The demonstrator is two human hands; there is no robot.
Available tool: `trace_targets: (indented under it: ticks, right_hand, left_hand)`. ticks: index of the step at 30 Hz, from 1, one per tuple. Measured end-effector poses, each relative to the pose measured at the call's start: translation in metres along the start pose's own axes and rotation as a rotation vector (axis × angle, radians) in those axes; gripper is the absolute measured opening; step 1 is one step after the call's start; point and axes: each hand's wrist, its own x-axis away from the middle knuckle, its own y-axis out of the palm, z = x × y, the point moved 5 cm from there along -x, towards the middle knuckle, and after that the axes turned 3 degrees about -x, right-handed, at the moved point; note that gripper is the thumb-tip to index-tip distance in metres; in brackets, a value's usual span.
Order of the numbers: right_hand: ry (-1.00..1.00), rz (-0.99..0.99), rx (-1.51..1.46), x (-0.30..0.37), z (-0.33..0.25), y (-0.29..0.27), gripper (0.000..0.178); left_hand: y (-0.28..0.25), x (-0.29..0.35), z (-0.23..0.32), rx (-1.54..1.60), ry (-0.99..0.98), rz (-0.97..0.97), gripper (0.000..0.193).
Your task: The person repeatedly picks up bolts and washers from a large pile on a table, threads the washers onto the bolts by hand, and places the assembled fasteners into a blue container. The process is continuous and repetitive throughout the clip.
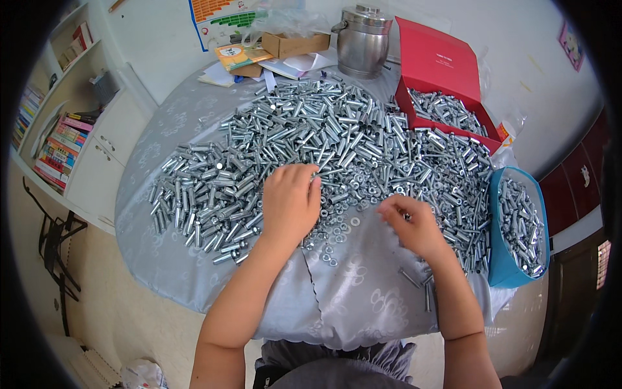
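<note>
A large heap of shiny metal expansion bolts and sleeves (pixel 214 185) spreads over the table. At the left of the heap's near edge, my left hand (pixel 289 201) has its fingers curled down among the metal parts; what they grip is hidden. My right hand (pixel 414 227) is closed in a pinch just above the cloth, to the right of loose washers (pixel 355 222) and nuts (pixel 334 262). Anything between its fingertips is too small to make out. A few loose bolts (pixel 427 298) lie beside my right forearm.
A red box (pixel 440 61) with its lid raised and a blue bin (pixel 502 259) hold more bolts on the right. At the back stand a steel pot (pixel 364 45) and a cardboard box (pixel 295 45). A grey patterned tablecloth (pixel 363 298) covers the round table. Bookshelves (pixel 71 117) line the left.
</note>
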Motion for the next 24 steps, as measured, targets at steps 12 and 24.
trace_targets:
  ticks: [12, 24]
  right_hand:
    - [-0.556, -0.131, 0.526, -0.006, -0.029, 0.057, 0.047]
    - [-0.481, -0.167, 0.685, -0.015, -0.023, 0.051, 0.03]
  left_hand:
    - [0.02, 0.011, -0.005, -0.139, 0.096, -0.115, 0.025]
    - [0.019, 0.012, -0.01, -0.038, 0.044, -0.196, 0.019]
